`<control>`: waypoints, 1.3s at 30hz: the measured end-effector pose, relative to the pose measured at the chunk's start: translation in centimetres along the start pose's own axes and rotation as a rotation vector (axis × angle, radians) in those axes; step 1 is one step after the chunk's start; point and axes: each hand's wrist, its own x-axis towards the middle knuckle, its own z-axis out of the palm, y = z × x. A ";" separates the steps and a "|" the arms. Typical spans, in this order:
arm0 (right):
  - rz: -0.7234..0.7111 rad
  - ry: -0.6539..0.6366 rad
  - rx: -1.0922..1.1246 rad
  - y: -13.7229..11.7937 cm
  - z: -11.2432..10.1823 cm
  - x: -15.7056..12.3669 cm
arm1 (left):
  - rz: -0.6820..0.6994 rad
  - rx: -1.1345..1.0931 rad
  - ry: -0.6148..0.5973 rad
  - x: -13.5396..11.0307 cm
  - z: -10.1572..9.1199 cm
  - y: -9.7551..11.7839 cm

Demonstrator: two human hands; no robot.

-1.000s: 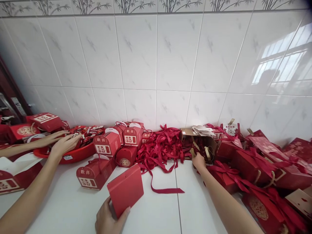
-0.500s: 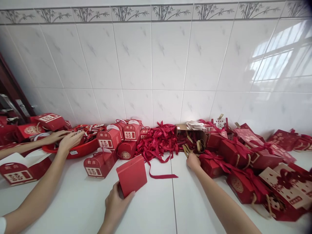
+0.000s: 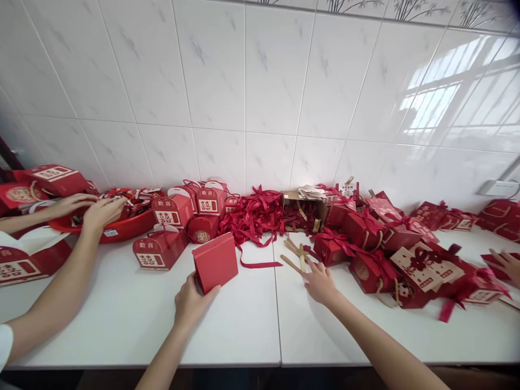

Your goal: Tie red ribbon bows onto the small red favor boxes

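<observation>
White worktop point(image 3: 227, 336) spans the lower frame. Just below the middle, the left hand point(image 3: 193, 300) holds a red box point(image 3: 216, 264), best gripped gently. Right of it, the right hand point(image 3: 320, 283) touches gold strips point(image 3: 302, 259); whether it pinches one is hard to tell. One end seems best to pinch. The box looks plain, the strips thin.

In front of me I see a white tiled wall point(image 3: 268, 81), with a bamboo-patterned border point(image 3: 355, 5) along its top right and a barred window's reflection point(image 3: 434, 105) shining below that. A white fixture point(image 3: 498, 187) shows low against it, far right. On my left, a red basin point(image 3: 136, 226) of packets point(image 3: 142, 199) stands on the white table point(image 3: 239, 330).
</observation>
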 end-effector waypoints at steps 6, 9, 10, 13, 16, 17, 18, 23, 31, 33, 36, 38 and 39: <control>-0.110 -0.038 0.074 1.9 -1.8 -4.4 | 0.048 0.027 0.004 -0.1 -0.2 0.4; -0.212 0.005 0.192 0.8 -1.6 -4.4 | 0.039 0.026 0.006 -0.1 -0.2 0.5; -0.246 0.010 0.235 0.2 -1.3 -4.3 | 0.039 0.026 0.006 -0.1 -0.2 0.5; -0.306 0.016 0.355 -1.5 0.2 -3.9 | 0.043 0.025 -0.001 -0.2 -0.2 0.7; -0.311 0.055 0.488 -2.4 1.2 -3.5 | 0.040 0.015 -0.009 -0.3 -0.4 0.8; -0.303 0.077 0.541 -2.5 1.3 -3.4 | 0.038 0.012 -0.009 -0.3 -0.5 0.9; -0.293 0.099 0.600 -2.6 1.3 -3.3 | 0.037 0.008 -0.011 -0.4 -0.5 0.9; -0.229 0.207 0.954 -3.4 -0.9 -3.5 | 0.055 -0.019 -0.100 -2.0 0.3 1.9; -0.340 0.474 1.486 -7.3 -6.3 -10.1 | 0.315 -0.348 0.370 -11.9 -2.3 9.7; -0.474 0.513 1.456 -8.3 -7.0 -12.0 | 0.472 -0.564 0.208 -13.8 -4.4 12.0; -0.649 0.549 1.378 -9.1 -7.5 -13.7 | 0.582 -0.765 0.079 -15.1 -6.8 14.2; -0.697 0.534 1.345 -9.4 -7.5 -14.3 | 0.632 -0.834 0.031 -15.2 -7.7 14.6; -0.701 0.518 1.339 -9.4 -7.5 -14.4 | 0.657 -0.848 0.002 -15.2 -7.9 14.6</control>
